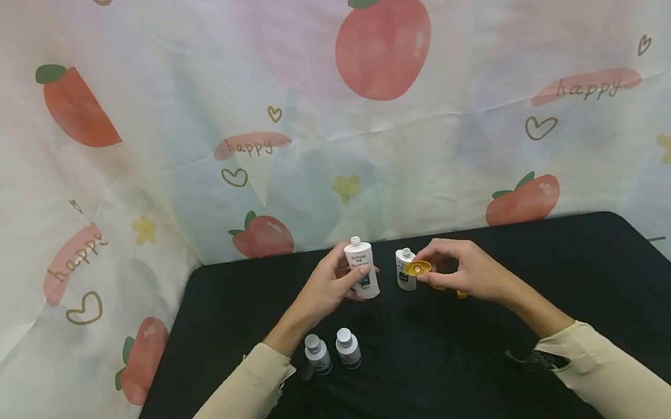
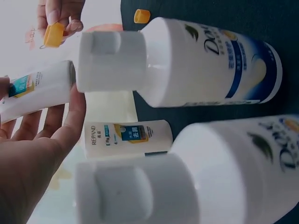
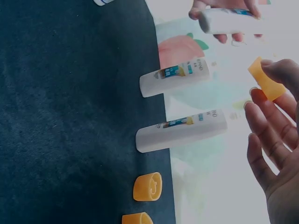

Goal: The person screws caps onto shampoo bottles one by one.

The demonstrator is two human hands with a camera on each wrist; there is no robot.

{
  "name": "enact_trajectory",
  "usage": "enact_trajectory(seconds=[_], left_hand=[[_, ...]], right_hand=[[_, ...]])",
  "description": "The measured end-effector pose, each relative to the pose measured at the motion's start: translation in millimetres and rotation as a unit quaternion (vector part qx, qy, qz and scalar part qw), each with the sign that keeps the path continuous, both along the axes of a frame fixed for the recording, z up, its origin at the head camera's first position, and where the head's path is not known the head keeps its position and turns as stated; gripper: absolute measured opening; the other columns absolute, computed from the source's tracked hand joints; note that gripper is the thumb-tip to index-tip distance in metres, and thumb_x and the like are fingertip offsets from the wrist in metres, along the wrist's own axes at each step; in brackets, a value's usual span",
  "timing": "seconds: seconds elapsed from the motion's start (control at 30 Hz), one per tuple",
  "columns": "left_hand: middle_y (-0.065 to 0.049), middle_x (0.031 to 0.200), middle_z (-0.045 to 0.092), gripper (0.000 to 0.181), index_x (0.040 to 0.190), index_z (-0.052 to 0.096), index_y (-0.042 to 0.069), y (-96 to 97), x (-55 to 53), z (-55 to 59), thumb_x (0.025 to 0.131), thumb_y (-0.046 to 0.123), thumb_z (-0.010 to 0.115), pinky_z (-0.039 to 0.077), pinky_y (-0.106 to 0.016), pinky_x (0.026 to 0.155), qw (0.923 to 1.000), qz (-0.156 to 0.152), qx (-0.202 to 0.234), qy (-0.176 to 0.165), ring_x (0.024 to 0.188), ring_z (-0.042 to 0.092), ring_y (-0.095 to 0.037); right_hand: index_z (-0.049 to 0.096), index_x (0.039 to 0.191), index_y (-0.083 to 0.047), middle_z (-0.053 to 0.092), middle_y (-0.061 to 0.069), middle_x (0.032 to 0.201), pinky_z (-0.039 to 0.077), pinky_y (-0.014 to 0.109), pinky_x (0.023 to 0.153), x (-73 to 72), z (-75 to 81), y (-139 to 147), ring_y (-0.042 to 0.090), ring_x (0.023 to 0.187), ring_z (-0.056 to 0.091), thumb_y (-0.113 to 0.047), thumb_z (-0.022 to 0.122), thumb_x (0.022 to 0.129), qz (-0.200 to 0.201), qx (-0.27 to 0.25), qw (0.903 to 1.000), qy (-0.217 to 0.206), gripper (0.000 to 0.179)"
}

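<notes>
My left hand point(image 1: 328, 283) grips a white shampoo bottle point(image 1: 362, 274) upright, fingers behind and thumb across its front; its narrow neck has no cap. To the right, my right hand point(image 1: 469, 268) pinches a yellow-orange bottle cap point(image 1: 417, 267) between thumb and fingers, its hollow underside facing the head camera. The same cap point(image 3: 267, 79) shows in the right wrist view, apart from the held bottle. Two more shampoo bottles, one nearer point(image 3: 182, 130) and one farther point(image 3: 175, 77), stand uncapped on the table between my hands; the right hand partly covers this area in the head view.
Two white Dove bottles, one left point(image 1: 318, 355) and one right point(image 1: 348, 349), stand capped near my left forearm. Loose orange caps, one point(image 3: 147, 187) and another point(image 3: 137, 218), lie beside the shampoo bottles. A printed curtain point(image 1: 399, 157) hangs behind the black table point(image 1: 437, 381).
</notes>
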State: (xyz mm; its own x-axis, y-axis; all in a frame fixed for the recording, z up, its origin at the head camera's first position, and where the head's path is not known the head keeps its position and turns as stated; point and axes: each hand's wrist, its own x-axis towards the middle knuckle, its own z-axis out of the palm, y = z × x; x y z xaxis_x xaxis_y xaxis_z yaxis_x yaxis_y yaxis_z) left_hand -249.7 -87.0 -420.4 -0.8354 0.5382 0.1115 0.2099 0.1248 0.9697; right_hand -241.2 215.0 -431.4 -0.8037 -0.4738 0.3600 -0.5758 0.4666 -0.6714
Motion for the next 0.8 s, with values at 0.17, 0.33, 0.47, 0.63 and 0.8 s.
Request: enact_trajectory(seconds=[0.17, 0.33, 0.47, 0.63, 0.8], left_hand=[[-0.014, 0.128, 0.069, 0.046, 0.142, 0.049, 0.010, 0.9, 5.0, 1.2, 0.100, 0.017, 0.066, 0.060, -0.040, 0.077, 0.9999, 0.013, 0.001, 0.007, 0.115, 0.067, -0.026], [-0.013, 0.129, 0.069, 0.049, 0.141, 0.053, 0.006, 1.7, 9.3, 2.2, 0.097, 0.013, 0.070, 0.060, -0.036, 0.081, 0.9994, 0.031, 0.006, 0.012, 0.114, 0.067, -0.025], [-0.014, 0.128, 0.069, 0.045, 0.136, 0.057, 0.003, 1.3, 12.6, 4.8, 0.095, 0.012, 0.072, 0.059, -0.035, 0.084, 0.9992, 0.035, 0.015, 0.011, 0.114, 0.067, -0.026], [-0.017, 0.123, 0.070, 0.040, 0.130, 0.062, 0.001, 2.9, 17.7, 8.8, 0.093, 0.009, 0.075, 0.059, -0.034, 0.082, 0.9986, 0.044, 0.027, 0.013, 0.106, 0.069, -0.024], [-0.016, 0.121, 0.071, 0.040, 0.130, 0.063, 0.002, 6.6, 24.6, 11.9, 0.092, 0.009, 0.075, 0.059, -0.035, 0.083, 0.9975, 0.056, 0.042, 0.011, 0.105, 0.069, -0.029]], right_hand=[[0.071, 0.115, -0.022, 0.068, -0.008, 0.099, 0.055, 0.032, 0.073, 0.1, 3.3, -1, 0.010, 0.082, 0.063, -0.018, 0.081, 0.089, -0.012, -0.005, 0.9999, 0.006, 0.028], [0.071, 0.117, -0.013, 0.069, -0.001, 0.102, 0.055, 0.029, 0.072, 7.0, 16.7, -6, 0.015, 0.084, 0.064, -0.012, 0.078, 0.090, -0.028, -0.010, 0.9995, -0.013, 0.028], [0.070, 0.118, -0.007, 0.069, 0.004, 0.105, 0.057, 0.029, 0.074, 17.7, 36.1, -14, 0.019, 0.086, 0.066, -0.009, 0.075, 0.092, -0.018, -0.036, 0.9983, -0.042, 0.026], [0.071, 0.120, -0.012, 0.070, 0.003, 0.108, 0.058, 0.029, 0.075, 11.5, 33.7, -12, 0.018, 0.089, 0.069, -0.012, 0.074, 0.094, 0.008, -0.085, 0.9945, -0.060, 0.026], [0.071, 0.120, -0.010, 0.071, 0.007, 0.107, 0.059, 0.030, 0.074, 3.3, 30.4, -12, 0.017, 0.088, 0.070, -0.011, 0.073, 0.094, 0.022, -0.119, 0.9902, -0.070, 0.026]])
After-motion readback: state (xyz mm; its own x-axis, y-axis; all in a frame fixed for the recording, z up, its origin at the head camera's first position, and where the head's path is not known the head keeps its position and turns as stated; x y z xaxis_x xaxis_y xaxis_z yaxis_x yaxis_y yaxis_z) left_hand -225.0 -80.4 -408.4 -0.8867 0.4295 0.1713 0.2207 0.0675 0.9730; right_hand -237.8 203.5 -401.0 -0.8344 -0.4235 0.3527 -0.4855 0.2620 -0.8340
